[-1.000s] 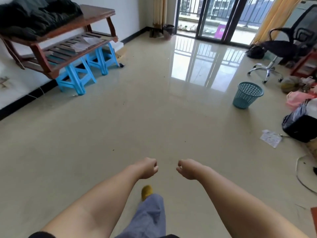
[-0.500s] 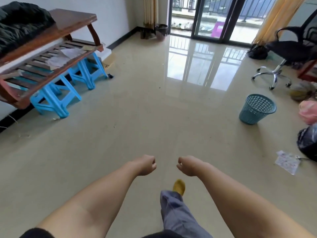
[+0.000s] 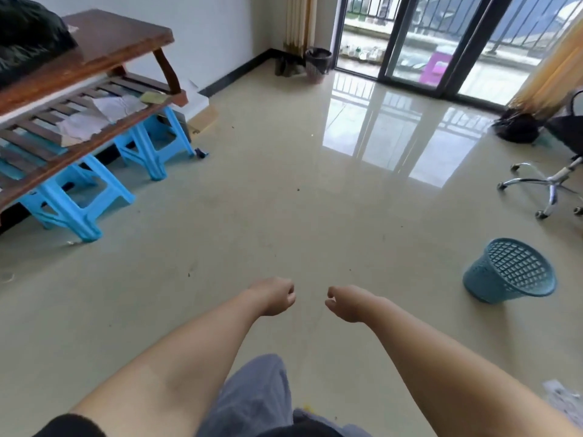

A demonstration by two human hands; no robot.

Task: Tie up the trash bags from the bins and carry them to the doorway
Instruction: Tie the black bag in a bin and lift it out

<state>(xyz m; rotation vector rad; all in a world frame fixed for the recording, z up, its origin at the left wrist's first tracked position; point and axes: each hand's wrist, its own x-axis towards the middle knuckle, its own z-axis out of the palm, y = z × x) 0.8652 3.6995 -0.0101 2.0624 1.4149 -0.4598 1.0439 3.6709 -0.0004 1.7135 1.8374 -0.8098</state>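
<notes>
Head view shows my left hand (image 3: 274,296) and right hand (image 3: 345,302) both loosely clenched on nothing, held out over the glossy floor (image 3: 284,216). A dark lined bin (image 3: 318,63) stands far off by the balcony door; the teal basket (image 3: 511,271) near my right looks bagless. I could slip on this shiny tile, or waste a stop at the basket

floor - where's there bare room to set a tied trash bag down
The glossy beige tile floor is open in the middle, between the blue plastic stools on the left and the teal mesh wastebasket on the right. It is crowded at right by the chrome office chair base.
</notes>
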